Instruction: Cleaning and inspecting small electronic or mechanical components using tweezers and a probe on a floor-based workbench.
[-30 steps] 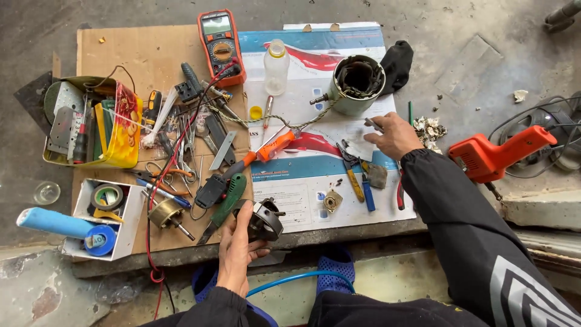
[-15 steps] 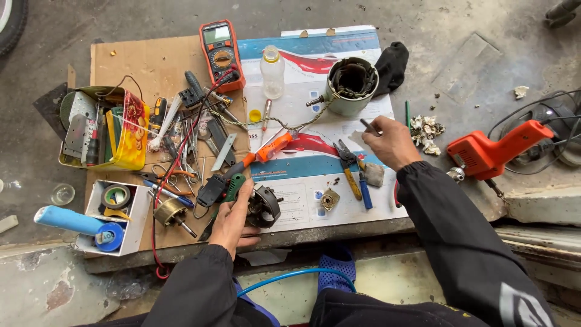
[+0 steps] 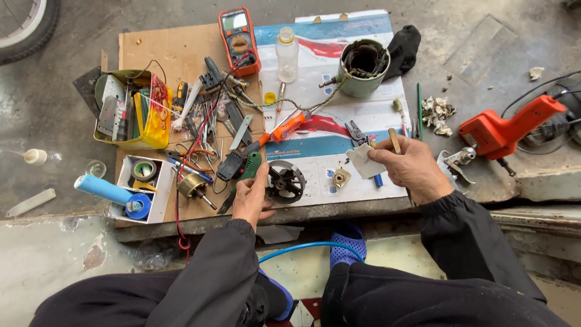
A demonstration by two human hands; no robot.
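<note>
My left hand rests on the board's front edge and grips a black round motor part with vanes. My right hand is raised just right of it, pinching a small pale square sheet and a thin wooden stick between the fingers. A small brass fitting lies on the printed poster between my two hands. Further back stands a grey-green motor stator with wires trailing from it.
A red multimeter, clear bottle, yellow tin of parts, white box with tape rolls and many loose hand tools cover the cardboard. An orange heat gun lies at right. A bicycle wheel is at top left.
My right hand has come back from the far side of the poster toward me, now holding the pale sheet and stick. My left hand stays on the black motor part.
</note>
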